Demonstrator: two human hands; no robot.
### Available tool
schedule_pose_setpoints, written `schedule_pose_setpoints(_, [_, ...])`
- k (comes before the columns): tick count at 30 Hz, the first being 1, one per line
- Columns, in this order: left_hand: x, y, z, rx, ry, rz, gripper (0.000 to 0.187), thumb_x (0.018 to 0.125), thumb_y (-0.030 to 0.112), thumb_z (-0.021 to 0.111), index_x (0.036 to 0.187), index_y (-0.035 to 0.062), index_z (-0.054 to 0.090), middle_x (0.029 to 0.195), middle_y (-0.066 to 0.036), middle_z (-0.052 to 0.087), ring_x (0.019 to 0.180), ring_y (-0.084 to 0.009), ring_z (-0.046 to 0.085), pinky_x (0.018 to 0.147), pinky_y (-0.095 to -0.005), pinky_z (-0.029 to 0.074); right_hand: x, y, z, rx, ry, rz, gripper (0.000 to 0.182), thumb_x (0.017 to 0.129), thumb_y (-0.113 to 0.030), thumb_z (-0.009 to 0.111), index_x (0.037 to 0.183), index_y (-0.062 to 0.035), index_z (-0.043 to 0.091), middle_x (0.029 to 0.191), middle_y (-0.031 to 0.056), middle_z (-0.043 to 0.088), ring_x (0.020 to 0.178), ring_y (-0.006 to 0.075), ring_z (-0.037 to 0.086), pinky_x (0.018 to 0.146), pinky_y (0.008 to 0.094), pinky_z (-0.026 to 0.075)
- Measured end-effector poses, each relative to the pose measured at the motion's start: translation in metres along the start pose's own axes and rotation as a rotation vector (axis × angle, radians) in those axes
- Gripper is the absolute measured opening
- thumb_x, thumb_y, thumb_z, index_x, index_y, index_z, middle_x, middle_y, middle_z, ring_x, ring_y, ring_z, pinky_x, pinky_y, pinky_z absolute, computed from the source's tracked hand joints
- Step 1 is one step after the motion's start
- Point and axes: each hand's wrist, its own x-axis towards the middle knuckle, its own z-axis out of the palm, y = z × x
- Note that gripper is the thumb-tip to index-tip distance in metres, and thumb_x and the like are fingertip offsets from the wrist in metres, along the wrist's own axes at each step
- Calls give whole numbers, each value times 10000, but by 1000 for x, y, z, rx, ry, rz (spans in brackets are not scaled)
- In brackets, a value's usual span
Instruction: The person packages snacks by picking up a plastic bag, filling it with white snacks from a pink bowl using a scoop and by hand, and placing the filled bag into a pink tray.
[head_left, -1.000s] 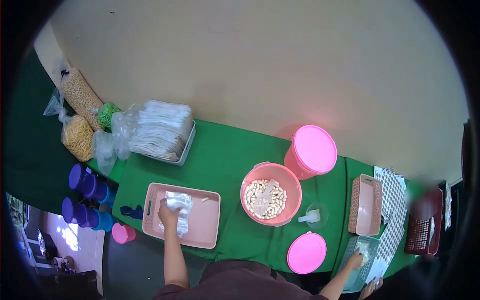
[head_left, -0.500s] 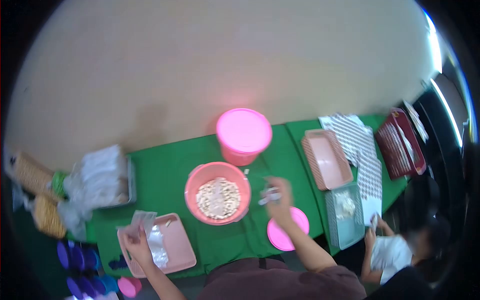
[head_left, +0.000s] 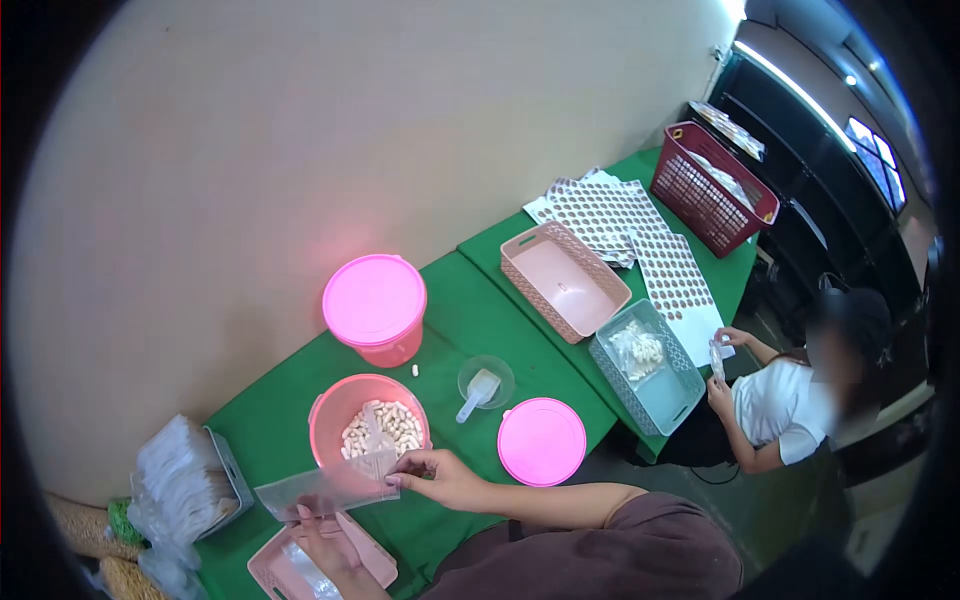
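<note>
A clear plastic bag [head_left: 335,486] stretches between my two hands, in front of the pink bucket. My right hand [head_left: 440,478] pinches the bag's right end. Its lower left part is held by my left hand [head_left: 325,540], above a pink tray [head_left: 375,560] with shiny plastic in it. White pieces and a clear scoop lie inside the pink bucket [head_left: 325,425]. Right of the bucket, a white scoop [head_left: 480,390] rests on a round clear dish [head_left: 505,372]. A single white piece [head_left: 415,370] lies on the green cloth.
A lidded pink bucket [head_left: 375,305] stands at the back; a pink lid [head_left: 542,442] lies right. Beyond are a pink basket [head_left: 565,285], a grey-green basket [head_left: 670,395], printed sheets [head_left: 675,275] and a maroon basket [head_left: 710,190]. A person [head_left: 790,405] handles a small packet.
The view has swung right. My right hand has left the white scoop, now on the dish, and has come to the bag in my left hand.
</note>
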Motion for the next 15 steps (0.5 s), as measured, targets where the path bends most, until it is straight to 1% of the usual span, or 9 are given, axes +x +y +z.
schedule_pose_setpoints(3, [15, -3, -18, 247, -58, 114, 373, 891, 106, 634, 1210, 31, 458, 1099, -99, 603, 1006, -178, 602, 914, -361, 506, -2, -12, -2, -66, 28, 18, 210, 934, -142, 588, 1075, 11, 616, 992, 50, 647, 926, 105, 590, 819, 276, 475])
schedule_pose_setpoints(4, [14, -2, -15, 246, -64, 117, 373, 891, 106, 634, 1210, 31, 458, 1099, -99, 603, 1006, -178, 602, 914, -361, 506, -3, -13, -1, -79, 35, -18, 202, 932, -135, 587, 1063, 15, 622, 989, 52, 646, 923, 110, 590, 819, 280, 474])
schedule_pose_setpoints(6, [11, 3, -12, 177, -73, 12, 362, 898, 117, 629, 1208, 31, 464, 1082, -94, 610, 997, -178, 607, 891, -352, 512, -3, -15, -2, -93, 39, -57, 196, 930, -129, 586, 1051, 19, 627, 985, 54, 645, 921, 116, 591, 818, 285, 473])
schedule_pose_setpoints(7, [11, 4, -13, 178, -73, 14, 362, 898, 117, 629, 1208, 31, 464, 1082, -94, 610, 997, -178, 607, 891, -352, 512, -2, -15, -5, -184, 0, -75, 180, 919, -119, 594, 1030, 16, 639, 971, 58, 642, 903, 128, 593, 807, 292, 471])
schedule_pose_setpoints(9, [11, 6, -8, 183, 0, 10, 421, 896, 128, 630, 1253, 29, 431, 1173, -119, 562, 1029, -200, 587, 864, -349, 517, -1, -20, -9, -275, -42, -97, 164, 908, -108, 601, 1009, 12, 650, 956, 63, 639, 885, 139, 594, 795, 300, 469])
schedule_pose_setpoints(10, [10, 8, -2, 183, 1, 14, 421, 896, 128, 630, 1253, 29, 431, 1173, -119, 562, 1029, -200, 587, 864, -349, 517, -1, -26, -9, -291, -42, -108, 145, 886, -101, 622, 975, 8, 658, 925, 69, 634, 862, 148, 594, 782, 303, 464])
schedule_pose_setpoints(12, [2, 15, 11, 348, -20, 239, 527, 878, 105, 631, 1327, 40, 362, 1282, -151, 466, 1114, -241, 527, 906, -371, 478, -1, -33, -9, -304, -47, -117, 126, 865, -95, 643, 941, 3, 666, 894, 75, 630, 838, 157, 593, 769, 306, 460])
schedule_pose_setpoints(13, [2, 17, 10, 347, -17, 240, 527, 878, 105, 631, 1327, 40, 362, 1282, -151, 466, 1114, -241, 527, 906, -371, 478, -1, -37, -10, -338, -40, -150, 116, 848, -94, 659, 911, 2, 661, 877, 77, 628, 818, 166, 593, 753, 307, 459])
schedule_pose_setpoints(15, [1, 19, 5, 820, 128, 617, 617, 844, 87, 636, 1362, 52, 303, 1336, -168, 390, 1165, -264, 467, 964, -385, 419, -1, -39, -12, -376, -31, -180, 110, 831, -94, 676, 882, 1, 656, 860, 80, 627, 799, 175, 593, 738, 307, 459])
